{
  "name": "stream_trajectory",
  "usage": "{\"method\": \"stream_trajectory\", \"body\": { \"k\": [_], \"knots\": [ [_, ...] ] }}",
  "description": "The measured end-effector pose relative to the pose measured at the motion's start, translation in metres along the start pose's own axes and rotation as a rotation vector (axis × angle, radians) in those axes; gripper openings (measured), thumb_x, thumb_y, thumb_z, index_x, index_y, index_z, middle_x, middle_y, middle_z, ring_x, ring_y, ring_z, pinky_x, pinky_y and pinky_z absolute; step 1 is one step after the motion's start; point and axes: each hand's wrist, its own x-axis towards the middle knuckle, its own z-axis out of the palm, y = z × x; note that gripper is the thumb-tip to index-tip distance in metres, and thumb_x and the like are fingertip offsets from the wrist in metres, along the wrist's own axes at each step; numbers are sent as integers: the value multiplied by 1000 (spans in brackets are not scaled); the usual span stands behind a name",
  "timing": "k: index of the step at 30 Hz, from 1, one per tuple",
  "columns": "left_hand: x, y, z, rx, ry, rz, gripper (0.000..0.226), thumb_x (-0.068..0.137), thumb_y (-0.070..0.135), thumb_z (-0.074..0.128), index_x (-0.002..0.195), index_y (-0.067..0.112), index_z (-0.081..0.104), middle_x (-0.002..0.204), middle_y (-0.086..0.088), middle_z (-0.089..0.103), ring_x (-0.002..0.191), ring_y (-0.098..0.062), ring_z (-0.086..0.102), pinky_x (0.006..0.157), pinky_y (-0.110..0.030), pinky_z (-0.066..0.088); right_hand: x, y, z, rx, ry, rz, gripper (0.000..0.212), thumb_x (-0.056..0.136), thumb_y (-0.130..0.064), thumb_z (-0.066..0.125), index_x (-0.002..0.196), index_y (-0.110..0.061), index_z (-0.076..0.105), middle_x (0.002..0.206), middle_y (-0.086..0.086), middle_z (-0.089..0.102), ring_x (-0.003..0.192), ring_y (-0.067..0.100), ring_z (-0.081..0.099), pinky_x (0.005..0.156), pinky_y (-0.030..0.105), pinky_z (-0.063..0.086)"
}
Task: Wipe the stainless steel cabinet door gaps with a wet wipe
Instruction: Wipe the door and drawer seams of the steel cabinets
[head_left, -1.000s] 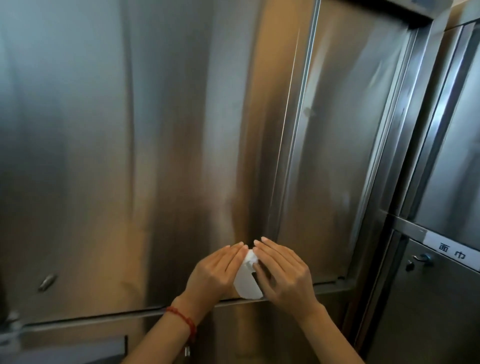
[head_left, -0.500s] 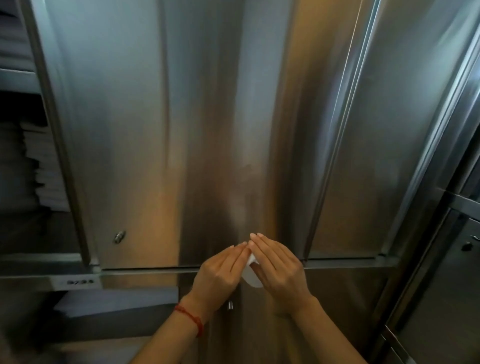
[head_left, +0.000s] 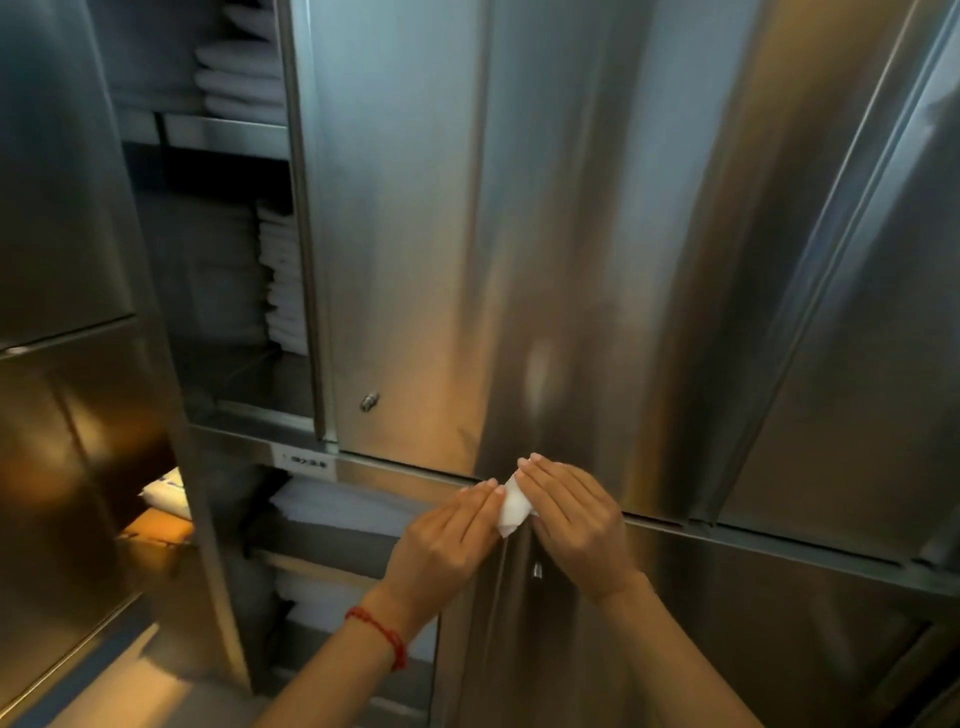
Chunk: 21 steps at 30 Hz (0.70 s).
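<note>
**Both hands on the wipe at the door gap**

From the head camera, I press a small folded white wet wipe (head_left: 511, 505) against the dark horizontal gap (head_left: 415, 469) that runs under the tall brushed stainless steel cabinet door (head_left: 519, 234). My left hand (head_left: 441, 540) meets the wipe from the left, its fingers stretched almost straight with their tips on the wipe's edge. My right hand (head_left: 571, 512) covers it from the right, fingers also extended and laid flat over the top of the wipe; I cannot tell where either thumb sits. A thin red string bracelet (head_left: 379, 634) circles my left wrist.

The wipe lies right on the gap, just above the vertical seam between the two lower steel doors, where a small metal knob (head_left: 536, 570) sticks out. A similar round metal stud (head_left: 369, 401) sits near the upper door's lower left corner. To the left, open shelves hold stacks of folded white towels (head_left: 283, 280), and a small white label (head_left: 306, 461) marks the shelf rail.
</note>
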Motion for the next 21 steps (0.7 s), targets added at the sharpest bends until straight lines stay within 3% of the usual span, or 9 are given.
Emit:
{"method": "stream_trajectory", "body": {
  "k": [3,5,11,13,15,17,21],
  "knots": [
    [-13,0,-14,91,5,-46,31,87,19,55,106,-2,68,106,-17,69,97,-22,68,83,-32,56,4,-8,3,73,70,-42,16,85,-12,68,93,0,74,100,15,72,95,25,69,79,37,58],
    [-21,-2,-23,152,9,-68,30,88,18,54,106,-2,68,108,-17,68,100,-22,67,87,-32,53,9,-15,8,141,102,-55,23,92,-16,59,92,0,75,100,15,72,96,25,69,79,37,58],
    [-48,-7,-60,316,-61,-163,31,85,18,54,101,-2,70,105,-17,69,96,-23,68,85,-33,54,20,-48,27,330,143,-98,26,84,-23,65,95,-1,74,103,14,71,99,25,68,86,38,55],
    [-58,-9,-74,365,-93,-183,27,78,16,67,100,0,72,103,-16,70,94,-22,69,85,-32,51,24,-61,34,381,152,-124,25,87,-22,63,97,-1,73,105,14,70,101,24,67,86,38,55],
    [-67,-12,-89,392,-148,-220,43,61,16,85,99,0,72,101,-15,70,93,-22,69,83,-32,52,31,-75,40,442,173,-137,26,92,-22,59,97,-1,74,105,14,70,101,24,67,84,37,56],
    [-76,-15,-105,412,-188,-258,53,53,18,90,100,0,71,102,-15,70,94,-23,68,82,-33,54,39,-90,44,494,189,-151,31,96,-25,53,96,-2,74,105,13,71,99,23,68,83,38,57],
    [-95,-21,-136,471,-206,-312,52,61,20,85,107,2,68,108,-14,68,100,-22,66,86,-33,52,58,-121,53,583,221,-191,26,87,-23,65,96,-1,74,104,14,71,99,24,68,81,37,57]
  ]
}}
